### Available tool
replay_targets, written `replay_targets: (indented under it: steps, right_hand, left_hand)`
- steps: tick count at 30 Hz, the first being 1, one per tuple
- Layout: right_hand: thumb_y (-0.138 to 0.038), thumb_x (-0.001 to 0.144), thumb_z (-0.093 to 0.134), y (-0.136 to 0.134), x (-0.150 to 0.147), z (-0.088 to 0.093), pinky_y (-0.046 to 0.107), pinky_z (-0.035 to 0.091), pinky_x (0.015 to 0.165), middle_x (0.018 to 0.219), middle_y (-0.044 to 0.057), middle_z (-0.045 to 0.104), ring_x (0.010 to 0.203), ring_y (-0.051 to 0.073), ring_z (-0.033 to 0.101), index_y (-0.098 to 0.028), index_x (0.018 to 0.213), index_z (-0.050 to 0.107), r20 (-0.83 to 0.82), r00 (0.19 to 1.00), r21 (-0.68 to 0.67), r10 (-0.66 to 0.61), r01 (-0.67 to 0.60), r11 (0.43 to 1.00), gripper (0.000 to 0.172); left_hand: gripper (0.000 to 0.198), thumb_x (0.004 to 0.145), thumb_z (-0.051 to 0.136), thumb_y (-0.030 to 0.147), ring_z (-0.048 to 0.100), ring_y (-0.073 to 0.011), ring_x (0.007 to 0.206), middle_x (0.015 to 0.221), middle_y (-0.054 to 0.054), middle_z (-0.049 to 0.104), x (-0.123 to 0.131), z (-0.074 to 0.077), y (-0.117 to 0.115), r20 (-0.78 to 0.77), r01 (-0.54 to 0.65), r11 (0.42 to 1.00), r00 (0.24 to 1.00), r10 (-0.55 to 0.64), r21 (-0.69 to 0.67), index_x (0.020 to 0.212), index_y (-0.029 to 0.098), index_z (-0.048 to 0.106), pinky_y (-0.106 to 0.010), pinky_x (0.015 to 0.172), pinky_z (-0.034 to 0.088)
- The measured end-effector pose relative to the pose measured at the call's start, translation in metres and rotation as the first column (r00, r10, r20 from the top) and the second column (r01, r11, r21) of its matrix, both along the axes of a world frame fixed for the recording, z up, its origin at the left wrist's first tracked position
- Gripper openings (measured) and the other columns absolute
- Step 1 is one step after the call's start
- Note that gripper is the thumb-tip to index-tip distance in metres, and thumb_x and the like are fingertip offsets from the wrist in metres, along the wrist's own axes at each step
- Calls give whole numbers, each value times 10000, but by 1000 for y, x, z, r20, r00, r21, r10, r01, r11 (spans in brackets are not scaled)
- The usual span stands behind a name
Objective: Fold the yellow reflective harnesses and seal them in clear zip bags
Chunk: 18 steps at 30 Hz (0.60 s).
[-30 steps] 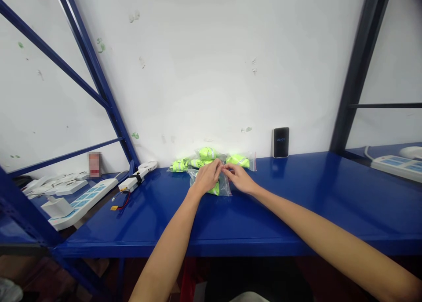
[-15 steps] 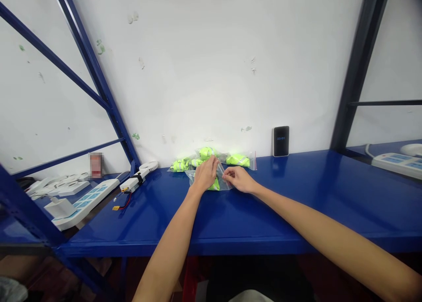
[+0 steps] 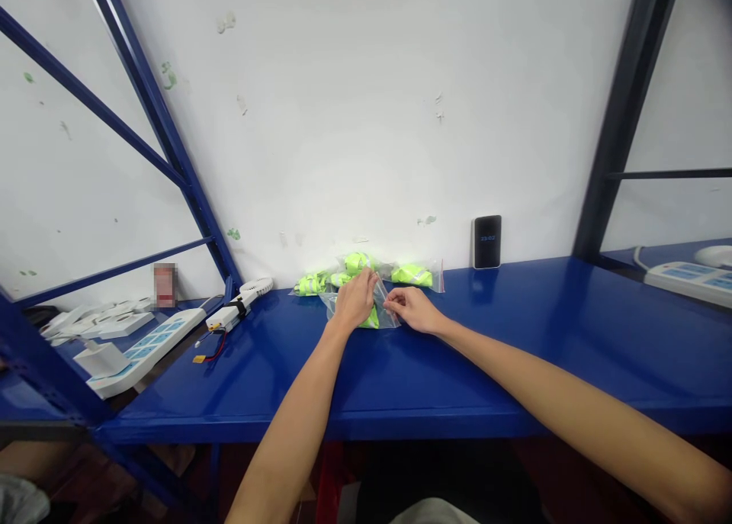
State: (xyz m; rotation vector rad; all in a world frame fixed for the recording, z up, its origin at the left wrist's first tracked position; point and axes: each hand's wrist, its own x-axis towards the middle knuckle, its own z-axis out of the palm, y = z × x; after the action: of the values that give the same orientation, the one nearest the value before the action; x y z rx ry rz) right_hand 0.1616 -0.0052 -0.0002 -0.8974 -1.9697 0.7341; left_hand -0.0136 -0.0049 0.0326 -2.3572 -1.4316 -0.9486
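A clear plastic zip bag (image 3: 389, 318) with a folded neon-yellow reflective vest (image 3: 371, 318) inside lies on the blue table. My left hand (image 3: 355, 299) rests over this bag, its fingers closed on the upper edge and covering much of the vest. At the bag's right edge, my right hand (image 3: 416, 309) pinches the plastic between thumb and fingers. Just behind, near the wall, are more bagged neon-yellow bundles: one bundle (image 3: 312, 284) at the left, another bundle (image 3: 358, 262) in the middle and a third bundle (image 3: 412, 274) at the right.
A black-faced device with a lit clock (image 3: 487, 242) leans on the wall. To the left lie a small white fan (image 3: 257, 286), a battery with wires (image 3: 214, 347) and a power strip (image 3: 152, 348). Blue shelf posts (image 3: 171, 143) flank the table (image 3: 486, 387).
Both hands stay nearly where they were, at the bag's edge. The camera view has shifted slightly, and the clock's digits have changed.
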Motion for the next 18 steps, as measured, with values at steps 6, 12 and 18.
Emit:
replay_targets:
  steps: [6,12,18]
  right_hand:
    - [-294,836,558,0,4,4,273,435,593,612,20,630,563,154,577,-162,748,607,43,996,-41,77,-76,996,166]
    - [-254,846,528,-1,5,10,267,417,618,733,32,640,639,152,570,-161,840,612,111,994,62,10,-17,998,126]
    - [-221,882,435,0,5,8,262,362,594,704,2,561,597,134,466,-182,835,518,176,984,175,-32,1,985,103]
  left_hand:
    - [236,1014,275,348,620,-211,768,846,-36,647,-3,-2,4,53,-2,999,999,-1,47,932,230,462,-294,620,316]
    - [243,1010,268,343,602,-217,743,836,-46,630,-4,-5,6,119,-51,996,992,42,74,955,226,473,-296,630,323]
    - [237,1009,268,333,586,-211,722,762,-26,584,-3,-9,10,237,-32,994,971,6,108,928,231,465,-293,639,332]
